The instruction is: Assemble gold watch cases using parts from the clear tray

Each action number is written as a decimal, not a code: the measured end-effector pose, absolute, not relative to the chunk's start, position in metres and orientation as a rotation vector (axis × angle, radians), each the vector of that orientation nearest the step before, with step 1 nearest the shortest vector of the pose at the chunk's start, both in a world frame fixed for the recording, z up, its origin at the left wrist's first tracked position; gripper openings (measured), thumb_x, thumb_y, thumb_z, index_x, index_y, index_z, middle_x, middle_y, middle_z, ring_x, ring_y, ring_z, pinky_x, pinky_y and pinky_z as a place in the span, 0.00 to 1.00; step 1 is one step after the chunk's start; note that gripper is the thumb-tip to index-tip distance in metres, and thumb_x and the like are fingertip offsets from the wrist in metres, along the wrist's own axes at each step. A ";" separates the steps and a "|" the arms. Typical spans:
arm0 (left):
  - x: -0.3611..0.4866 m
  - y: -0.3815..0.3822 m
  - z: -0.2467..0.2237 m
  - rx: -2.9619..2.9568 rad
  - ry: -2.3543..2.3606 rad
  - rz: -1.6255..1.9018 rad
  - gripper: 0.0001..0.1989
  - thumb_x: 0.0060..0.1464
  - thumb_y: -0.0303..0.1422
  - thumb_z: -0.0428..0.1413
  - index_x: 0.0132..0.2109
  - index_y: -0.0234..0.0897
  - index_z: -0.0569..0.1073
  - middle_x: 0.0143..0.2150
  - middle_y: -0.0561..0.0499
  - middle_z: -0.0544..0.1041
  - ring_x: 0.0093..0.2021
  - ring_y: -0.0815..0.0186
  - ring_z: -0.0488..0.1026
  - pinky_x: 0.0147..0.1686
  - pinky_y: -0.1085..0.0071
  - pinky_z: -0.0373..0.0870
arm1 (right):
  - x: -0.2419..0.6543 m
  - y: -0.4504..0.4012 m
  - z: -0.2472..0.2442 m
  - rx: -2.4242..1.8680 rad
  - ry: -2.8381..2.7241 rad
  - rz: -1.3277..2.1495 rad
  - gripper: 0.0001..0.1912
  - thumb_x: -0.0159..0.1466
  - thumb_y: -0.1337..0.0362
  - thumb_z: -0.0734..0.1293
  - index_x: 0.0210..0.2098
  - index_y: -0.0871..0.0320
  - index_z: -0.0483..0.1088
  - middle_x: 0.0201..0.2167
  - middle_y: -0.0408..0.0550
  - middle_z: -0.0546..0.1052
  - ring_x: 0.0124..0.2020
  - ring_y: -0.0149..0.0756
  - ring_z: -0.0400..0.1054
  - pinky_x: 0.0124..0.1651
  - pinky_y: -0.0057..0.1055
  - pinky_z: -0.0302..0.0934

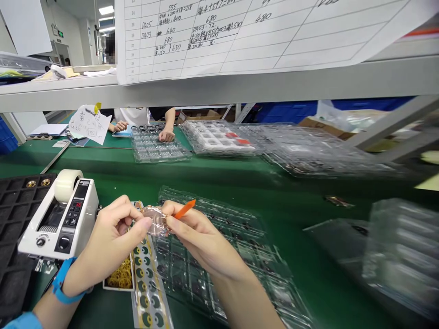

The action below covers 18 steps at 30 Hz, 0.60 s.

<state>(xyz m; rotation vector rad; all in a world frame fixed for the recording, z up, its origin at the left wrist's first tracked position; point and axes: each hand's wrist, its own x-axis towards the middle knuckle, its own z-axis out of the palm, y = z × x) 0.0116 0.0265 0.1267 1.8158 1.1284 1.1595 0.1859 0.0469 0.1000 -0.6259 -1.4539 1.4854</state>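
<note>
A round watch case (156, 220) with a rose-gold rim and a clear, glassy middle is held up between my two hands. My left hand (118, 233), with a blue band at the wrist, pinches its left edge between thumb and fingers. On the opposite edge, the thumb and fingers of my right hand (192, 233) grip it too. An orange pointed stick (185, 209) juts up from between the right fingers. Below the hands lie a sheet of green and yellow round stickers (147, 283) and a white box of small yellow rings (120, 276).
A white tape dispenser (63, 217) stands left, beside a black compartment tray (12, 205). A clear plastic tray (240, 256) with small dark parts lies under my right arm. Blurred clear trays (404, 256) are stacked right. Across the bench, a co-worker's hand (166, 135) touches another tray.
</note>
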 end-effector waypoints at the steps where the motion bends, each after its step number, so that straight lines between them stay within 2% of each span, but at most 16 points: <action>1: 0.012 0.026 0.126 1.830 1.143 1.165 0.12 0.57 0.31 0.54 0.25 0.36 0.68 0.26 0.56 0.60 0.25 0.71 0.57 0.24 0.73 0.54 | 0.186 0.047 0.100 -0.618 -1.459 1.479 0.24 0.62 0.43 0.67 0.25 0.56 0.63 0.23 0.40 0.58 0.26 0.31 0.52 0.31 0.29 0.50; 7: 0.015 0.024 0.125 2.016 1.324 1.192 0.12 0.56 0.29 0.54 0.24 0.37 0.65 0.25 0.57 0.60 0.24 0.71 0.57 0.24 0.73 0.53 | 0.184 0.047 0.099 -0.595 -1.504 1.441 0.21 0.64 0.45 0.66 0.27 0.56 0.66 0.26 0.41 0.63 0.29 0.32 0.57 0.35 0.29 0.54; 12: 0.007 0.025 0.126 2.143 1.540 1.236 0.09 0.56 0.29 0.56 0.29 0.38 0.65 0.28 0.57 0.62 0.25 0.70 0.60 0.26 0.72 0.55 | 0.190 0.048 0.101 -0.693 -1.421 1.415 0.24 0.59 0.42 0.69 0.26 0.56 0.65 0.23 0.41 0.62 0.26 0.32 0.55 0.32 0.30 0.56; 15: 0.003 0.026 0.126 2.150 1.468 1.451 0.08 0.58 0.27 0.55 0.31 0.38 0.67 0.29 0.55 0.65 0.28 0.69 0.63 0.28 0.71 0.60 | 0.193 0.049 0.102 -0.714 -1.380 1.425 0.24 0.57 0.41 0.71 0.26 0.55 0.65 0.22 0.40 0.62 0.24 0.31 0.55 0.30 0.29 0.56; 18: 0.006 0.026 0.125 2.191 1.182 1.605 0.04 0.58 0.25 0.57 0.35 0.39 0.74 0.36 0.50 0.72 0.38 0.65 0.71 0.38 0.67 0.69 | 0.191 0.047 0.102 -0.692 -1.400 1.453 0.24 0.57 0.41 0.70 0.26 0.55 0.66 0.22 0.41 0.62 0.24 0.31 0.56 0.30 0.29 0.57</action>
